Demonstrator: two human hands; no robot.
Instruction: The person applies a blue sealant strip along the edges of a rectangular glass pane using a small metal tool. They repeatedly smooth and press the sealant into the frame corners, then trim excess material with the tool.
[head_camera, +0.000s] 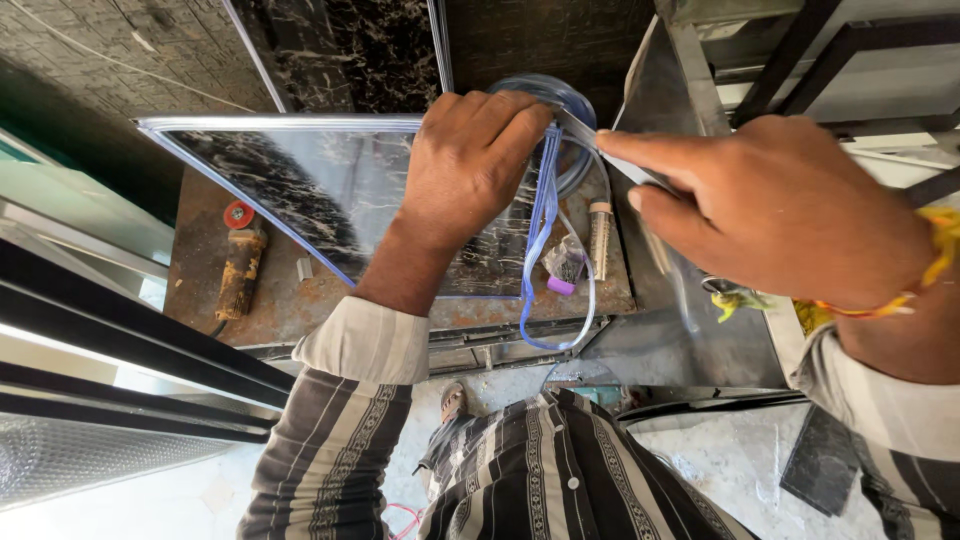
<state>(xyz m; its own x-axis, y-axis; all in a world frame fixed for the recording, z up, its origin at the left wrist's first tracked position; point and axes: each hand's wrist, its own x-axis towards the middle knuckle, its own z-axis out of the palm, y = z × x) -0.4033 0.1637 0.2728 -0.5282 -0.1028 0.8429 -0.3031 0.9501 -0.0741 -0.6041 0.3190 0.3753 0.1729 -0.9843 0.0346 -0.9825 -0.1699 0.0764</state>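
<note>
The right hand (790, 210), closest to the camera, pinches a strip of clear film (640, 180) between thumb and forefinger. The film peels off a dark marble-patterned panel (330, 190), glossy with pale veins and a blue-edged rim; a loose blue-tinted loop (545, 290) hangs from the panel's right edge. The left hand (465, 165) presses flat on the panel, fingers curled over that edge beside the pinch. The panel lies on a rusty bench (280, 300). A small tube (599, 238) stands near the film, a grinder (240, 265) left.
</note>
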